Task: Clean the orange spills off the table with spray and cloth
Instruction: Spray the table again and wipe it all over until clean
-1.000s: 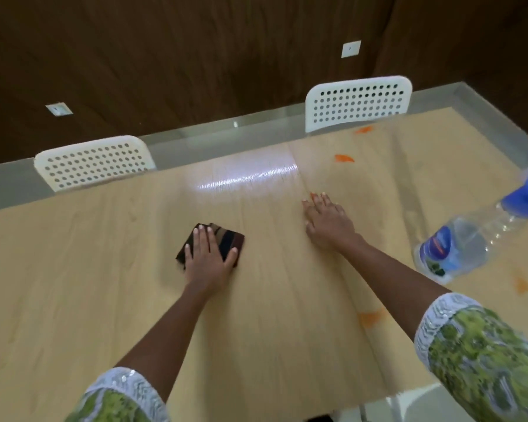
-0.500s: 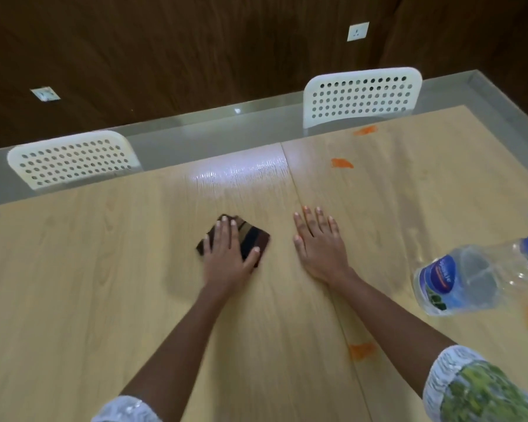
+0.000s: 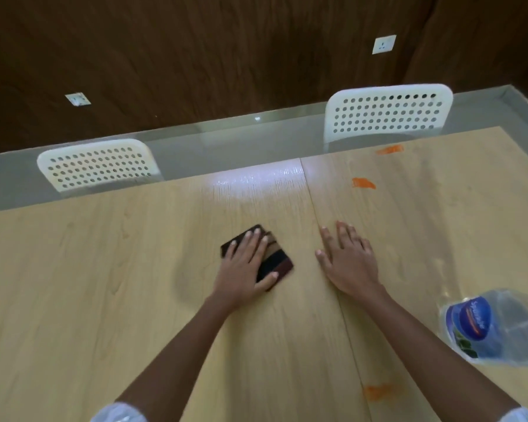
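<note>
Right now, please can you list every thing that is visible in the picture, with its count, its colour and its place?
cloth: 1, dark with brown stripes, folded, table middle, under the left hand.
bottle: 1, clear plastic with blue label, on the table at the right edge of view.
orange spills: 3, orange; one near the far edge, one nearer than it, one faint at the near side.
table: 1, light wood, with a seam down the middle.
chairs: 2, white with holes, behind the table, at left and right.
wall sockets: 2, white, on the dark brown wall, left and right.
left hand: flat on the cloth.
right hand: flat on the bare table, right of the cloth.
</note>
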